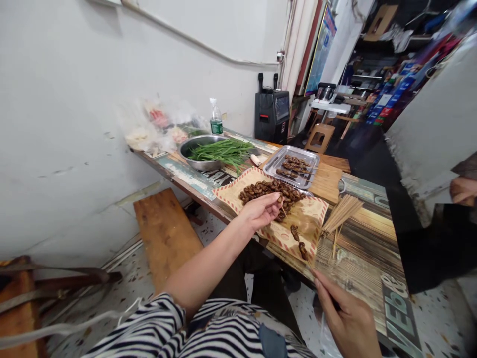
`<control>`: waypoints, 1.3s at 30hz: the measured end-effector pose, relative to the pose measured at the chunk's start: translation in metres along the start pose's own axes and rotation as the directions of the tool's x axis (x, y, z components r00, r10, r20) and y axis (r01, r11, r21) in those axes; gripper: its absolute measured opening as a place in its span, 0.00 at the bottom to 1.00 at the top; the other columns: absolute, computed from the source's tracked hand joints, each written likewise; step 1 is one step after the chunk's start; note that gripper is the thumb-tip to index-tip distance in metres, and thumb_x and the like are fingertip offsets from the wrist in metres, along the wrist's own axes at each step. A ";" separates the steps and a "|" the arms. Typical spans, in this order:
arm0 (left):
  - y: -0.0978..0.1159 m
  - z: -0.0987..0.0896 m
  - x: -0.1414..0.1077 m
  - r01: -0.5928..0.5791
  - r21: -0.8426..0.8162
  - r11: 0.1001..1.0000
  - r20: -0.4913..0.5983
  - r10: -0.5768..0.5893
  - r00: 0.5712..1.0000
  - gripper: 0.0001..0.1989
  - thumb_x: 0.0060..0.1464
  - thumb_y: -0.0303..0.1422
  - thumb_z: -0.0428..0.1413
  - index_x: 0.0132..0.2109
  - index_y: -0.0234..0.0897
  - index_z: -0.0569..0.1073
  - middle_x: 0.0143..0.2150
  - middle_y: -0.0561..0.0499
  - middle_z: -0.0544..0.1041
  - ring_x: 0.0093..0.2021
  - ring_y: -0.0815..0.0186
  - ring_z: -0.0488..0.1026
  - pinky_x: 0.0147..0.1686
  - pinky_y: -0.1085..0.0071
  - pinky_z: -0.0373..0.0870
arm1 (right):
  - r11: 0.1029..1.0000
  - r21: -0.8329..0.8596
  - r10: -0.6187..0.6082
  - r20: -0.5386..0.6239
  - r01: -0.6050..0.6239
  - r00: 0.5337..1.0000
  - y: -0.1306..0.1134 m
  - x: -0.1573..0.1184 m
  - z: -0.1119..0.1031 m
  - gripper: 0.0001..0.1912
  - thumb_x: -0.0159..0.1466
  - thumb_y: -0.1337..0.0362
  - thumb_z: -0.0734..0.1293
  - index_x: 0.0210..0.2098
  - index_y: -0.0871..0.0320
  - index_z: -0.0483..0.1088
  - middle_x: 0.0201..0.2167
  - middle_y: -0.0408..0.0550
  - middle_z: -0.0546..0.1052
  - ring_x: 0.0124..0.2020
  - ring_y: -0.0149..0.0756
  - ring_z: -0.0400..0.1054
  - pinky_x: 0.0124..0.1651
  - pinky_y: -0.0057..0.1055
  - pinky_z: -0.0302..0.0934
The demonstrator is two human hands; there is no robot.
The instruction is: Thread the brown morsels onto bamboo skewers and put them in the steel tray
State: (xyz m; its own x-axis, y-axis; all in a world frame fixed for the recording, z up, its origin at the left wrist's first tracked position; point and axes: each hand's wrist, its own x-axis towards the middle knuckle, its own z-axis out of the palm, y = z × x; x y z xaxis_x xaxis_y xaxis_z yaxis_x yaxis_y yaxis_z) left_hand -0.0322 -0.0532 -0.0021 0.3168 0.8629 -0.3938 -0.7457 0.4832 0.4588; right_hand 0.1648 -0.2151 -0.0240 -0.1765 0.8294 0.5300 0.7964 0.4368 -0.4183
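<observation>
Several brown glossy pieces lie heaped (257, 190) on a patterned paper sheet (233, 193). Over the heap's front, my left hand (265, 210) pinches one small brown piece (279, 198) between thumb and fingers. My right hand (348, 313), lower right at the table's front edge, is closed on the near end of a thin skewer. Brown pieces (302, 250) are threaded on that skewer, which points up and left over the paper. Loose bare skewers (345, 211) lie in a bundle right of the paper. Behind it, a metal tray (272, 164) holds several loaded skewers (294, 166).
A metal bowl (203, 164) of green vegetables (223, 150), plastic bags (152, 129) and a bottle (216, 122) stand at the table's back left. A wooden board (328, 184) lies beside the tray. A black speaker (272, 117) is behind. Another person's arm (462, 190) shows at far right.
</observation>
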 end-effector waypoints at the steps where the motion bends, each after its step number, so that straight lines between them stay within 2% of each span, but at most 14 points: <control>1: 0.000 0.000 0.000 -0.001 -0.001 1.000 -0.004 0.001 1.000 0.02 0.50 0.21 0.54 0.31 0.28 0.71 0.29 0.46 0.73 0.25 0.76 0.68 0.20 0.84 0.63 | 1.000 0.005 0.000 0.001 0.000 1.000 0.000 0.000 0.000 0.13 0.61 0.63 0.61 0.41 0.56 0.74 0.36 0.46 0.78 0.34 0.34 0.74 0.35 0.21 0.69; 10: 0.002 0.003 0.001 0.004 0.010 1.000 0.004 -0.005 1.000 0.03 0.50 0.21 0.53 0.31 0.29 0.71 0.27 0.47 0.72 0.25 0.75 0.69 0.19 0.84 0.63 | 1.000 0.009 0.002 0.009 -0.002 1.000 0.002 0.000 -0.002 0.13 0.61 0.64 0.61 0.42 0.58 0.73 0.37 0.46 0.78 0.36 0.34 0.74 0.39 0.21 0.68; 24: 0.002 0.003 -0.001 -0.017 0.026 1.000 0.028 0.016 0.999 0.03 0.50 0.21 0.53 0.31 0.28 0.70 0.27 0.47 0.73 0.24 0.75 0.69 0.19 0.84 0.64 | 1.000 0.005 -0.016 -0.001 0.016 1.000 0.000 0.000 -0.003 0.13 0.61 0.65 0.61 0.42 0.58 0.73 0.36 0.46 0.78 0.35 0.33 0.74 0.38 0.22 0.69; 30: 0.001 0.004 -0.001 -0.018 0.012 1.000 0.003 0.018 1.000 0.03 0.50 0.21 0.53 0.31 0.29 0.71 0.27 0.47 0.73 0.25 0.74 0.70 0.19 0.84 0.64 | 0.999 -0.020 -0.046 -0.011 0.046 0.999 -0.003 0.002 -0.005 0.12 0.61 0.66 0.62 0.41 0.61 0.73 0.36 0.47 0.78 0.34 0.32 0.74 0.38 0.19 0.68; 39: 0.001 0.003 0.000 -0.025 0.026 0.999 0.003 0.025 1.000 0.03 0.50 0.20 0.53 0.32 0.28 0.71 0.28 0.47 0.73 0.25 0.74 0.70 0.19 0.83 0.64 | 0.998 -0.031 -0.063 -0.012 0.063 0.998 0.003 -0.002 -0.003 0.12 0.60 0.66 0.62 0.42 0.61 0.73 0.36 0.47 0.78 0.34 0.32 0.74 0.39 0.20 0.68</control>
State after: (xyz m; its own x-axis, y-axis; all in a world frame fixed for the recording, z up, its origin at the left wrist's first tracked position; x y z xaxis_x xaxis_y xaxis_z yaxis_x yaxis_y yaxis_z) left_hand -0.0309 -0.0529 0.0008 0.2999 0.8751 -0.3798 -0.7378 0.4652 0.4891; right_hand 0.1691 -0.2165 -0.0240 -0.2199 0.7959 0.5641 0.8015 0.4770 -0.3606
